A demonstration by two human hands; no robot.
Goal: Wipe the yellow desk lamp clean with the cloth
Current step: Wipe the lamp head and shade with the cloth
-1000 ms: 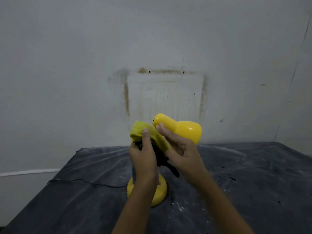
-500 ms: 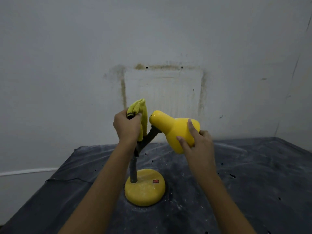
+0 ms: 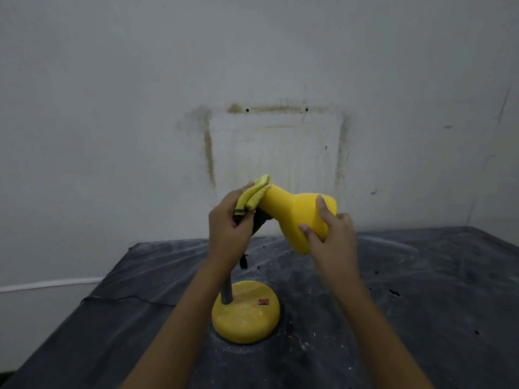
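Note:
A yellow desk lamp stands on the dark table, its round base [image 3: 246, 313] dusted with white specks and carrying a small red switch. Its grey neck rises behind my left forearm. The yellow shade [image 3: 292, 211] points right and down. My right hand [image 3: 331, 237] grips the wide end of the shade, thumb on top. My left hand [image 3: 229, 234] holds a folded yellow-green cloth [image 3: 254, 193] and presses it on the narrow rear end of the shade.
The table is covered with a dark sheet [image 3: 421, 290] smeared with white dust and black crumbs. A black cord [image 3: 126, 298] runs off the left edge. A stained white wall [image 3: 275, 147] stands close behind the table.
My left hand has brought the cloth from left of the shade onto its narrow rear end. My right hand has stayed on the shade's wide end, and the view has shifted.

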